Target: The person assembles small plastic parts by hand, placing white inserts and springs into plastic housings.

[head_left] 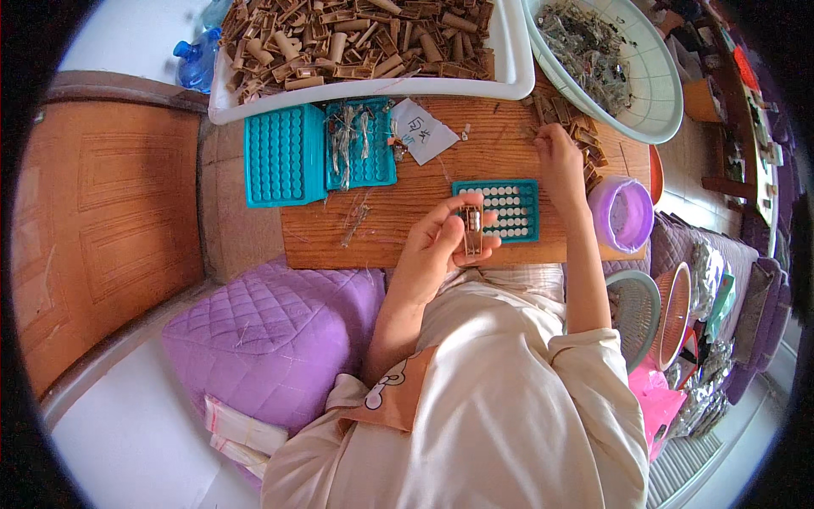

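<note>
My left hand (pixel 426 254) is closed around a small brown plastic casing (pixel 471 243), held up over the table's near edge. Shiny metal-looking parts show in the casing's upper half. Just behind it lies a teal tray (pixel 534 222) with rows of white round pieces. My right hand (pixel 561 170) reaches to the table's right side, its fingertips pinched together beside a heap of brown plastic casings (pixel 587 140). Whatever those fingers hold, if anything, is too small to make out.
A white bin (pixel 373 92) full of brown casings stands at the back. Left are teal trays (pixel 286 157), one bearing thin wired parts (pixel 346 140). A paper note (pixel 424 136) lies nearby. Right are a purple tub (pixel 623 216) and a pale green basket (pixel 661 110) of small parts.
</note>
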